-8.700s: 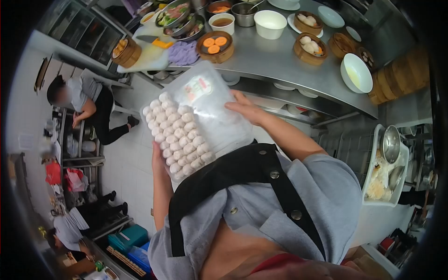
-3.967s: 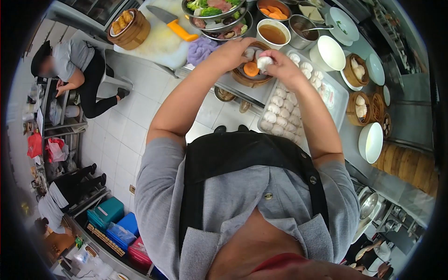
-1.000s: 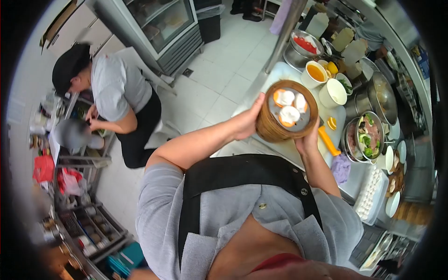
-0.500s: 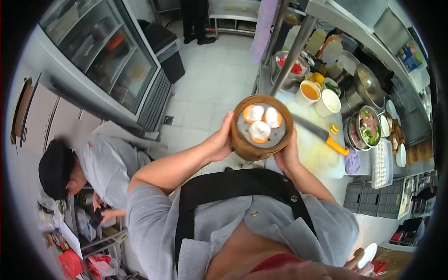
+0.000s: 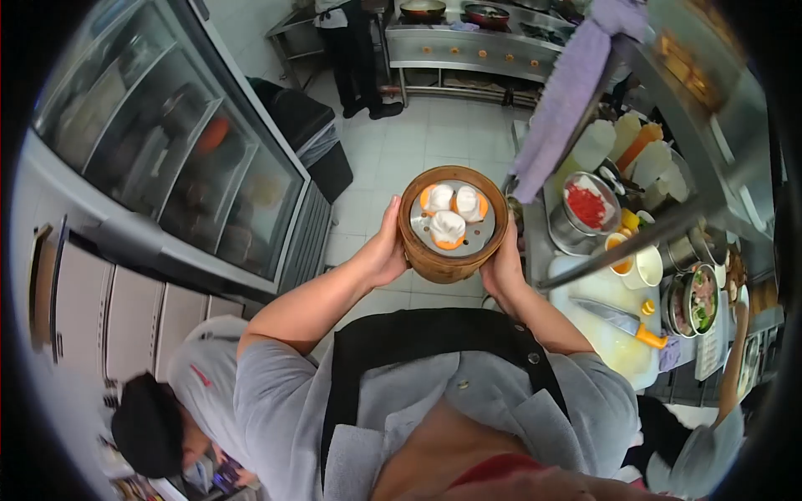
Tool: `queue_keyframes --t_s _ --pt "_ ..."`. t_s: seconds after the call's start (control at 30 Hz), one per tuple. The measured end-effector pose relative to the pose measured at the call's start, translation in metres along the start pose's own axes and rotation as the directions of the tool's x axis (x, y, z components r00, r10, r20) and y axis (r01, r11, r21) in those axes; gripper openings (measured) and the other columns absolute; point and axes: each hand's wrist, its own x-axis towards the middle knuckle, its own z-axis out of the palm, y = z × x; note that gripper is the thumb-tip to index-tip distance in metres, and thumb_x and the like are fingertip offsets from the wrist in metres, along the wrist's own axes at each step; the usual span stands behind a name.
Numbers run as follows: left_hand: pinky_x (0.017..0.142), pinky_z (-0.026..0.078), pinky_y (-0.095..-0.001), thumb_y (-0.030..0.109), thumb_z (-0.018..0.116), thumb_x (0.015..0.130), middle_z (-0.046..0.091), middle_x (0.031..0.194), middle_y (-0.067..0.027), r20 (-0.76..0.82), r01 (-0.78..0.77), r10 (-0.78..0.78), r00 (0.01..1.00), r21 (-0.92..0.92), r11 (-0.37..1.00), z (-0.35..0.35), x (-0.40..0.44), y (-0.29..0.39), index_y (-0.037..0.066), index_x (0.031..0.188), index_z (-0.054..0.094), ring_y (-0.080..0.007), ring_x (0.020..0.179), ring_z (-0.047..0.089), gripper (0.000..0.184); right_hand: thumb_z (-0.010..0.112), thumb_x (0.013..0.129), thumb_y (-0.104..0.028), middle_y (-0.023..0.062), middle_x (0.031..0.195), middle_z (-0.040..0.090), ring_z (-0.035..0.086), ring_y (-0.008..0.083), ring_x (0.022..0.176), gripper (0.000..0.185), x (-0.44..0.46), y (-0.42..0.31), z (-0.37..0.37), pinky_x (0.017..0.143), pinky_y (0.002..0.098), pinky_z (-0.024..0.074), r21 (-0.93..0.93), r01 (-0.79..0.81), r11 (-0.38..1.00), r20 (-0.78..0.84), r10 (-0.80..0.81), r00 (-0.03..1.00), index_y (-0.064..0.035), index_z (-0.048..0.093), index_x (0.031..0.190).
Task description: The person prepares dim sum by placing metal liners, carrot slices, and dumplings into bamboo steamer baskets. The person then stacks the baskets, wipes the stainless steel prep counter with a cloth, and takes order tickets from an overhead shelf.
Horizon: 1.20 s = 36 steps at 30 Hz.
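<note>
A round bamboo steamer is held level in front of my chest. On the perforated metal plate inside it sit three white pleated dumplings, each on an orange slice that looks like carrot. My left hand grips the steamer's left wall, with the thumb up along its side. Against the right wall, my right hand is closed round the steamer; some of its fingers are hidden beneath.
At right is a counter with a cutting board, an orange-handled knife and several bowls. A purple towel hangs from the shelf. Left are a glass-door fridge, a bin and a person. Another person stands near the stove.
My view has moved forward along the aisle, showing more of the stove. The counter and the person at left have shifted down in view. Both hands still hold the steamer.
</note>
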Motion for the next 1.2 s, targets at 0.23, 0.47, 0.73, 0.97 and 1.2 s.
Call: queue_keyframes --t_s 0.23,0.47,0.73,0.97,1.2 --pt "0.107 0.013 -0.0619 0.077 0.013 0.084 0.017 0.153 -0.0094 0.003 0.063 -0.064 0.998 0.079 0.995 -0.067 0.077 0.101 0.020 0.149 0.016 -0.0316 0.141 0.015 0.086 0.028 0.097 -0.054 0.0088 0.143 0.036 0.035 0.0221 0.131 0.063 0.128 0.006 0.039 0.109 0.0378 0.0286 -0.023 0.047 0.999 -0.116 -0.049 0.992 -0.0081 0.034 0.140" --pt "0.104 0.011 -0.0682 0.079 0.012 0.083 0.016 0.154 -0.0092 0.046 0.096 -0.100 0.994 0.074 0.993 -0.141 0.191 0.185 0.021 0.149 0.015 -0.0341 0.141 0.014 0.088 0.031 0.097 -0.054 0.0106 0.139 0.042 0.042 0.0224 0.126 0.063 0.288 0.000 0.037 0.104 0.0367 0.0358 -0.038 0.082 0.996 -0.158 -0.087 0.984 -0.0070 0.037 0.137" --pt "0.103 0.008 -0.0697 0.079 0.009 0.083 0.015 0.154 -0.0106 -0.094 0.039 -0.031 0.995 0.085 0.996 -0.201 0.312 0.296 0.022 0.149 0.014 -0.0363 0.141 0.011 0.088 0.029 0.096 -0.056 0.0113 0.139 0.042 0.041 0.0224 0.127 0.063 0.490 -0.024 0.041 0.104 0.0382 0.0355 -0.030 0.010 0.999 -0.031 -0.011 0.999 -0.0084 0.038 0.137" --pt "0.103 0.009 -0.0700 0.082 0.014 0.080 0.014 0.153 -0.0143 -0.137 -0.022 0.036 0.990 0.101 0.995 -0.272 0.402 0.402 0.019 0.149 0.014 -0.0372 0.141 0.012 0.093 0.031 0.094 -0.058 0.0086 0.139 0.043 0.041 0.0224 0.128 0.066 0.663 -0.029 0.065 0.105 0.0387 0.0340 -0.030 -0.024 0.999 0.015 0.024 1.000 -0.0091 0.039 0.137" --pt "0.102 0.011 -0.0707 0.081 0.015 0.081 0.015 0.153 -0.0133 -0.074 0.010 -0.001 0.997 0.121 0.993 -0.348 0.508 0.498 0.019 0.148 0.017 -0.0377 0.140 0.013 0.091 0.031 0.094 -0.060 0.0090 0.141 0.042 0.041 0.0226 0.128 0.067 0.808 -0.037 0.078 0.104 0.0387 0.0356 -0.060 0.032 0.998 0.007 -0.032 0.999 -0.0097 0.038 0.138"
